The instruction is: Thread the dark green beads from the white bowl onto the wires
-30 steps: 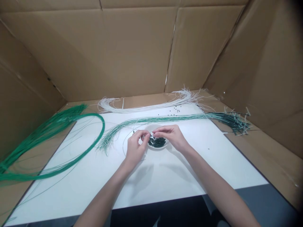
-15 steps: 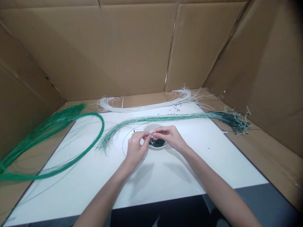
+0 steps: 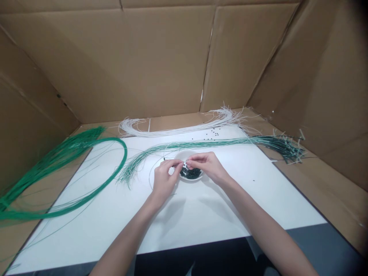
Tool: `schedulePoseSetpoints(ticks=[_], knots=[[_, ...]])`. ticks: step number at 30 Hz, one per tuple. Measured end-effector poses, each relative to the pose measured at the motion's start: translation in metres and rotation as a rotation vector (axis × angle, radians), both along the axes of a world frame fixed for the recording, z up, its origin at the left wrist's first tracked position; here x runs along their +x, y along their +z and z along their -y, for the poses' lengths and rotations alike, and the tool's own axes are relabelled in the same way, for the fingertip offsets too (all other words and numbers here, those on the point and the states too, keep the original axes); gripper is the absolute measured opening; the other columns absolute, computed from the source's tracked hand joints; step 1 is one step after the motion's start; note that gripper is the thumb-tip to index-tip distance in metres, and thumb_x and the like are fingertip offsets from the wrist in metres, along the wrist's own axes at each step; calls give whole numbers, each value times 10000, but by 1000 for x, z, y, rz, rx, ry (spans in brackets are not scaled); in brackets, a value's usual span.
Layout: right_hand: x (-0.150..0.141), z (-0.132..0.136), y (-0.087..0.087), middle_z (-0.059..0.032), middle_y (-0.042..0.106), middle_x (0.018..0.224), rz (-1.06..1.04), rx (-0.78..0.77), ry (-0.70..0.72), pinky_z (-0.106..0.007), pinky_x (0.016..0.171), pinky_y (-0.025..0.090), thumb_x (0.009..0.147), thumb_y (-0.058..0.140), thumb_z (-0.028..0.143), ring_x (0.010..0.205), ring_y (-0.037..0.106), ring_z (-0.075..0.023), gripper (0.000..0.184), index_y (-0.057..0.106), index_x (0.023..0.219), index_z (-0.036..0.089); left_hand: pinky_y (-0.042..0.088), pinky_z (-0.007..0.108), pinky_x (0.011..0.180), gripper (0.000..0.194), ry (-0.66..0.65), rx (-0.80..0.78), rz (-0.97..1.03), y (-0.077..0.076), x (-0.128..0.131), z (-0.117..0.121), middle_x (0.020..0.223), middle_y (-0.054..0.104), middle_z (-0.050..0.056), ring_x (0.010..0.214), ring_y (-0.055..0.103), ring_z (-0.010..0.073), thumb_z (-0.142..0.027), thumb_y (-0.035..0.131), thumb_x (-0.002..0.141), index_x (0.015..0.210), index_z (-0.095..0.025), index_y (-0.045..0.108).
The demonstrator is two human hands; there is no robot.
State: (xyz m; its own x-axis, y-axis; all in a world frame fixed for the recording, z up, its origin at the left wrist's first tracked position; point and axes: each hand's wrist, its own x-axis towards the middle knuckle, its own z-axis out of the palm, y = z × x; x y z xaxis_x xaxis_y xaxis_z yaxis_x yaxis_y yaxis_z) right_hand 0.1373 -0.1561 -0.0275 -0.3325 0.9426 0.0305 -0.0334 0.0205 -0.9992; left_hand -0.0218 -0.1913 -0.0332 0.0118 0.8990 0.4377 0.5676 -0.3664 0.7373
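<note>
Over a white bowl point(image 3: 192, 179) my two hands are close together, fingertips slightly apart. My left hand point(image 3: 166, 178) is closed in a pinch on a thin strand point(image 3: 150, 178), which curves out in a loop behind the hand. A small dark bead point(image 3: 164, 158) shows on that loop. My right hand point(image 3: 209, 165) also pinches thumb against forefinger; whatever is between them is too small to make out. Inside the bowl lie many small dark beads point(image 3: 192, 173).
Behind the bowl stretches a bundle of green strands point(image 3: 201, 144) with dark beaded ends at right. White strands point(image 3: 178, 131) lie farther back, near scattered dark beads point(image 3: 212, 134). A coiled green bundle point(image 3: 123, 153) is at left. Cardboard walls point(image 3: 161, 61) enclose the white tabletop point(image 3: 230, 214).
My fingertips have come slightly apart, the left hand shifting a little left and the right a little right. The bundles and bowl stay in place.
</note>
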Motion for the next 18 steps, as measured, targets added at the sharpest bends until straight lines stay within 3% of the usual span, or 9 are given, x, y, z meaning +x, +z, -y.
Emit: schedulePoseSetpoints(ticks=[7, 18], knots=[[1, 1, 2, -16, 631, 621, -21, -30, 6, -272, 658, 460, 612, 671, 312, 605, 566, -117, 216, 678, 709, 120, 475, 285, 721, 134, -7, 4, 31, 1, 1, 1, 792, 675, 30, 750, 612, 163, -276, 544, 762, 787, -187, 641], [4, 3, 14, -9, 617, 589, -20, -24, -111, -280, 663, 458, 587, 686, 310, 593, 558, -114, 206, 657, 655, 118, 455, 249, 698, 149, -2, -35, 73, 3, 0, 1, 773, 657, 18, 731, 595, 140, -283, 519, 777, 774, -180, 626]])
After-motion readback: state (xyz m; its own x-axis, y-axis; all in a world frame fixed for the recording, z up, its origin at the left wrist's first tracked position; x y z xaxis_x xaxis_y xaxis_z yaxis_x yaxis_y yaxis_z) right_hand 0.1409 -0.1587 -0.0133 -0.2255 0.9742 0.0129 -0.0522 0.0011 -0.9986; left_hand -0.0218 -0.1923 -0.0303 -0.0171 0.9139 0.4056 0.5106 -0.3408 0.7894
